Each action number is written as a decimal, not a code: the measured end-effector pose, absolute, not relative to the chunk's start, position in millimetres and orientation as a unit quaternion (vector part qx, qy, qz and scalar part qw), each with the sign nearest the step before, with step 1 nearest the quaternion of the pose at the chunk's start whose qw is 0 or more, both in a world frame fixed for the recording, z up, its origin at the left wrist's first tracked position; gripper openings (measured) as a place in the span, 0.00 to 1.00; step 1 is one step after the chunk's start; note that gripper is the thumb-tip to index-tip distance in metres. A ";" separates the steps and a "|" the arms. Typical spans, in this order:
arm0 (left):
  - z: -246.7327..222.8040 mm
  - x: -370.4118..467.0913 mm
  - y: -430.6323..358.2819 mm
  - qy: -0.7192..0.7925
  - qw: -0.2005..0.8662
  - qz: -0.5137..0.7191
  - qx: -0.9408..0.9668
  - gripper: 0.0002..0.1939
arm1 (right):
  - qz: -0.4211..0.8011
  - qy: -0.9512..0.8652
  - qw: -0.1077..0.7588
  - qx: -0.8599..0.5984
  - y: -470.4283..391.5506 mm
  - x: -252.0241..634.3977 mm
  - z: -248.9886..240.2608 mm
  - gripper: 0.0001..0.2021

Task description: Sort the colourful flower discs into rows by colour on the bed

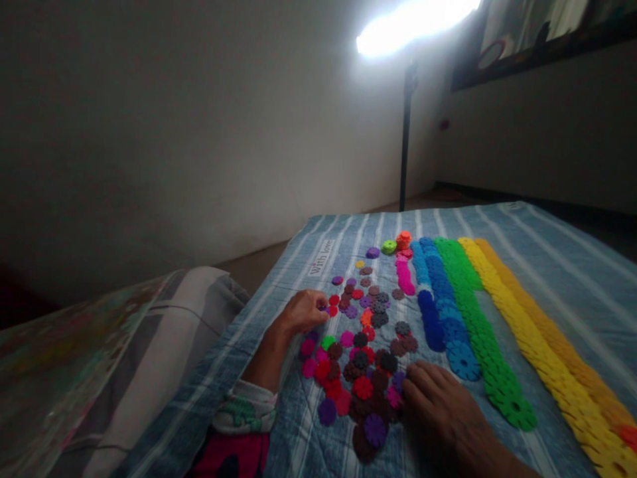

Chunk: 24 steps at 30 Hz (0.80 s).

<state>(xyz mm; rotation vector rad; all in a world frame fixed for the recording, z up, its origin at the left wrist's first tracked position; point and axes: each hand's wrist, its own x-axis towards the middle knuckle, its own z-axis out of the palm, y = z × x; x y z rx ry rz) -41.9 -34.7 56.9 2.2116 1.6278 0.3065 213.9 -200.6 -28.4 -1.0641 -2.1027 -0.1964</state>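
Observation:
Many flower-edged plastic discs lie on a blue striped cloth [279, 302]. My left hand [304, 311] has its fingers pinched at the left edge of the loose mixed pile, by a small purple disc [324, 309] and some red discs [334, 301]. My right hand [438, 405] rests palm down at the pile's right edge, fingertips beside a magenta disc [393, 396] and a purple one; whether it holds anything is hidden. Overlapping rows run to the right: pink [405, 275], blue [438, 285], green [472, 325], yellow [532, 352] and orange [547, 332].
Behind the cloth stands a black lamp pole [405, 133] with a bright light [418, 28]. A grey and white cloth [184, 318] lies at the left, near the wall [199, 133]. Lime green [389, 247] and orange-red discs [403, 239] sit at the far side.

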 end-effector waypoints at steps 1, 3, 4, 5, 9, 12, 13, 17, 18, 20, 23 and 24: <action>57.2 -41.3 -33.1 0.581 0.185 0.113 0.784 0.10 | -0.087 -0.821 0.382 -0.414 -200.0 213.7 -29.3 0.15; 58.1 -39.2 -28.9 0.583 0.178 0.122 0.783 0.10 | -0.102 -0.823 0.375 -0.415 -198.4 213.6 -32.0 0.16; 58.6 -37.8 -26.2 0.585 0.175 0.127 0.782 0.10 | -0.111 -0.823 0.373 -0.414 -197.6 213.5 -33.5 0.16; 59.0 -36.3 -23.0 0.588 0.171 0.130 0.780 0.10 | -0.124 -0.821 0.375 -0.412 -196.6 213.4 -35.1 0.17; 58.6 -29.9 -4.8 0.590 0.162 0.130 0.780 0.10 | -0.185 -0.798 0.408 -0.402 -192.2 213.0 -41.8 0.19; 58.1 -24.9 12.2 0.597 0.149 0.117 0.779 0.09 | -0.218 -0.788 0.418 -0.395 -189.2 213.8 -49.7 0.17; 58.3 -23.2 17.8 0.605 0.140 0.116 0.775 0.09 | -0.224 -0.789 0.415 -0.395 -188.4 214.4 -53.3 0.15; 59.6 -17.4 38.0 0.623 0.112 0.125 0.764 0.07 | -0.232 -0.796 0.397 -0.394 -187.2 216.9 -69.9 0.09; 59.4 -16.5 42.4 0.623 0.113 0.124 0.764 0.08 | -0.233 -0.797 0.393 -0.395 -187.2 217.2 -73.5 0.08; 57.9 -15.5 50.2 0.620 0.124 0.120 0.766 0.09 | -0.233 -0.797 0.391 -0.397 -187.2 217.2 -78.5 0.08; 53.5 -15.1 59.2 0.608 0.145 0.124 0.770 0.10 | -0.232 -0.797 0.390 -0.400 -187.3 216.5 -80.2 0.07; 51.9 -15.0 61.3 0.603 0.153 0.129 0.772 0.10 | -0.232 -0.796 0.390 -0.400 -187.4 216.3 -79.6 0.07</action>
